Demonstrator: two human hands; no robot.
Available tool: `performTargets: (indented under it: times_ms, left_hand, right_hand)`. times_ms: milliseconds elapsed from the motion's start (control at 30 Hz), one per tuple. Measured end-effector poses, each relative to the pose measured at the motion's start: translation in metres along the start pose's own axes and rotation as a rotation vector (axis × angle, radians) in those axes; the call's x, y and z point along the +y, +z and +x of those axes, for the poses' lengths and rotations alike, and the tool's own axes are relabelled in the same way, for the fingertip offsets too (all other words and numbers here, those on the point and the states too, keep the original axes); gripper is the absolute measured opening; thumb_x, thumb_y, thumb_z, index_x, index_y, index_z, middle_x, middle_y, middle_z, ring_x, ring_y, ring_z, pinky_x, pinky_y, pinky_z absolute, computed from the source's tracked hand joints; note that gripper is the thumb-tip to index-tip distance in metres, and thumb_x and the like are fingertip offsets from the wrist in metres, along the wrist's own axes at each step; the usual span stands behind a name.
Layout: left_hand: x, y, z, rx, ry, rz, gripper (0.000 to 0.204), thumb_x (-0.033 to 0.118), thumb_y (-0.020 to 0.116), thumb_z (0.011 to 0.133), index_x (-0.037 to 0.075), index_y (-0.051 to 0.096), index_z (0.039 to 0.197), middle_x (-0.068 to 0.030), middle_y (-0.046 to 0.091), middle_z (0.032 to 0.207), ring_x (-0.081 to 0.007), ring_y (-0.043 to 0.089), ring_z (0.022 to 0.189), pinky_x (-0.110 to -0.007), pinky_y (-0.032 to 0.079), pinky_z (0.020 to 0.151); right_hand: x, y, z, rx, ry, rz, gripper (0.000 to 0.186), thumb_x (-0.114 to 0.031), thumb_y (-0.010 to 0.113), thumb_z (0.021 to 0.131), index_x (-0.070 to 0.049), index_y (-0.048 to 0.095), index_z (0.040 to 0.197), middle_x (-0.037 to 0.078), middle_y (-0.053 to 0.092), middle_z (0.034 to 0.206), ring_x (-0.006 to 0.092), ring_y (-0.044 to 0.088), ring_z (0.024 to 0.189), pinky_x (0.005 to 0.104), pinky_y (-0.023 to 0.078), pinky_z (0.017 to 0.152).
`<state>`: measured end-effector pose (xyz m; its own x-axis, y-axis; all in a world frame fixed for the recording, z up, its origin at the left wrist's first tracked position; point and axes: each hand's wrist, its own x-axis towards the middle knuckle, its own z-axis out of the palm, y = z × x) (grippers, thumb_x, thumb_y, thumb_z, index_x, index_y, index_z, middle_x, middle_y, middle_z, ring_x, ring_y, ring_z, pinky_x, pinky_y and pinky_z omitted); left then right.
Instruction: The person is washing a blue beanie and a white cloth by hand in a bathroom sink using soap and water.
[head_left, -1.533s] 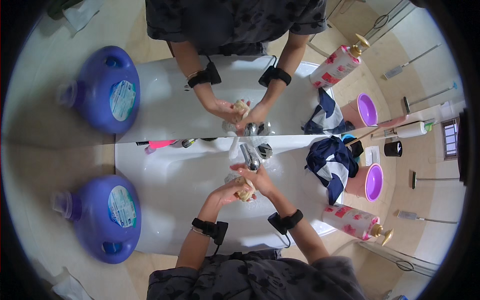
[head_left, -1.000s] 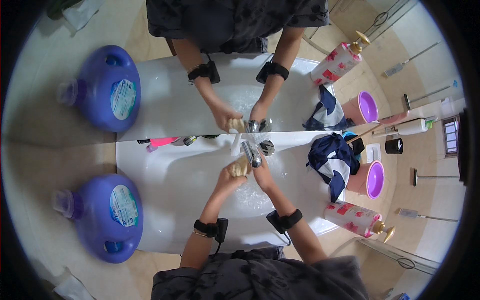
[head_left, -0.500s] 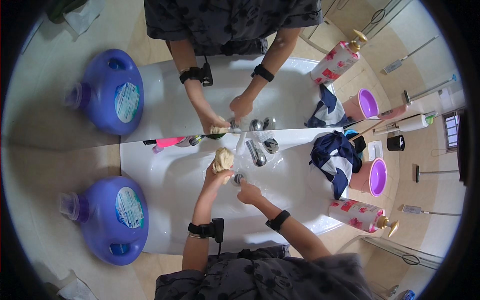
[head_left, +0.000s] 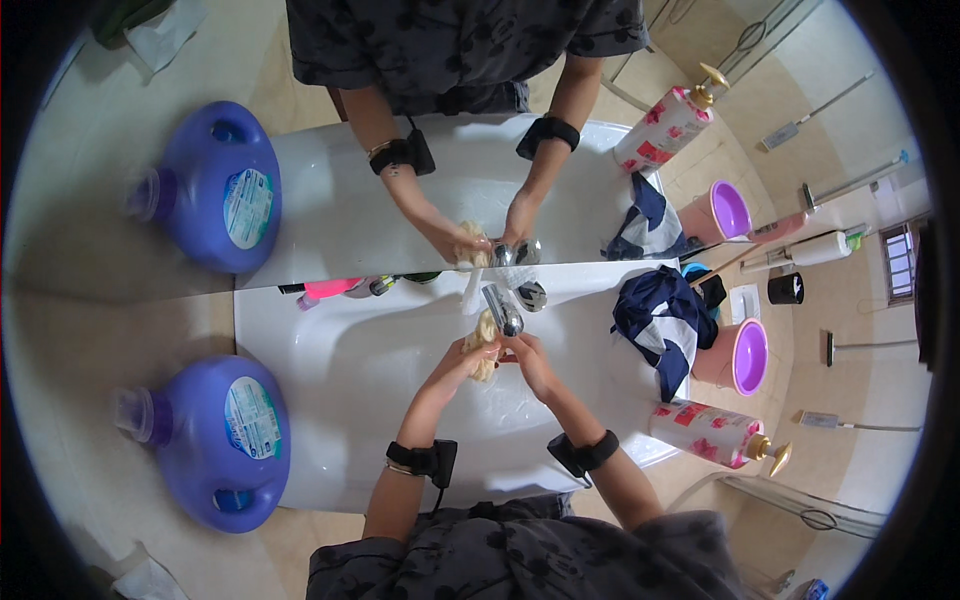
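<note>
A wet cream cloth [head_left: 482, 362] is bunched in my left hand [head_left: 456, 365], whose fingers are closed round it. The cloth sits beneath and just left of the spout of the chrome faucet [head_left: 504, 312]. My right hand [head_left: 533, 362] is right of the cloth, under the spout tip. Its fingers bend inward with a small gap between them, and I see nothing gripped in it. Part of its fingertips is hidden beside the spout. Both hands are over the white sink basin [head_left: 370, 400], and the mirror repeats them.
A blue-purple detergent jug [head_left: 220, 440] stands left of the basin. On the right rim lie a navy and white garment [head_left: 655, 320] and a floral pump bottle [head_left: 705, 432]. Beyond is a pink bucket [head_left: 715, 355]. A pink item [head_left: 330, 288] lies along the back ledge.
My left hand has carried the cloth right, to the faucet spout. My right hand has left the drain area and moved up and right, under the spout.
</note>
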<state>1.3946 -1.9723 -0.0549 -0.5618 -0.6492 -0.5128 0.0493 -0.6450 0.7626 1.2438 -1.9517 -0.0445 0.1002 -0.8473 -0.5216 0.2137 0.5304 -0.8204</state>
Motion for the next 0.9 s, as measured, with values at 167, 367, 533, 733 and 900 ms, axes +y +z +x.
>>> performTargets:
  times_ms: [167,367,533,733,900]
  left_hand:
    - [0.004,0.011,-0.003,-0.047,-0.044,-0.102,0.046,0.042,0.044,0.083,0.001,0.052,0.102,-0.0054,0.056,0.091,-0.0116,0.053,0.083,-0.024,0.04,0.073]
    - [-0.005,0.001,0.002,0.077,0.08,0.095,0.041,0.038,0.043,0.083,0.001,0.052,0.098,-0.0027,0.056,0.086,-0.0096,0.05,0.077,-0.023,0.038,0.071]
    - [0.007,0.007,-0.003,0.057,0.117,0.23,0.031,0.028,0.047,0.083,0.001,0.052,0.098,-0.0024,0.054,0.088,-0.0097,0.049,0.078,-0.023,0.038,0.072]
    - [0.007,0.006,-0.009,0.007,0.215,0.15,0.026,0.018,0.047,0.083,0.0,0.052,0.101,-0.0039,0.056,0.092,-0.0101,0.049,0.087,-0.024,0.037,0.079]
    - [0.0,-0.015,-0.005,0.053,0.239,-0.137,0.03,0.015,0.042,0.085,0.0,0.047,0.11,-0.0035,0.054,0.099,-0.0112,0.05,0.09,-0.024,0.037,0.081]
  right_hand:
    - [-0.019,-0.004,-0.01,-0.052,-0.007,0.037,0.009,-0.012,0.051,0.079,-0.004,0.048,0.081,0.001,0.051,0.073,0.0089,0.048,0.072,0.0256,0.041,0.06]
    - [-0.018,-0.003,-0.007,0.031,-0.179,0.122,0.007,-0.002,0.048,0.075,-0.007,0.043,0.076,0.0,0.049,0.073,0.0072,0.046,0.069,0.0213,0.039,0.063]
    - [-0.026,-0.006,-0.012,0.064,-0.228,0.055,0.012,0.004,0.045,0.073,-0.005,0.041,0.078,0.0,0.048,0.074,0.0074,0.047,0.069,0.0214,0.04,0.063]
    - [-0.03,-0.012,-0.014,0.076,-0.327,-0.052,0.015,0.006,0.041,0.075,-0.003,0.043,0.087,0.002,0.052,0.08,0.0084,0.05,0.074,0.0215,0.042,0.065]
    - [-0.038,-0.017,-0.02,0.108,-0.217,-0.062,0.016,-0.001,0.039,0.08,-0.003,0.045,0.095,0.003,0.054,0.083,0.0075,0.05,0.078,0.0206,0.041,0.067]
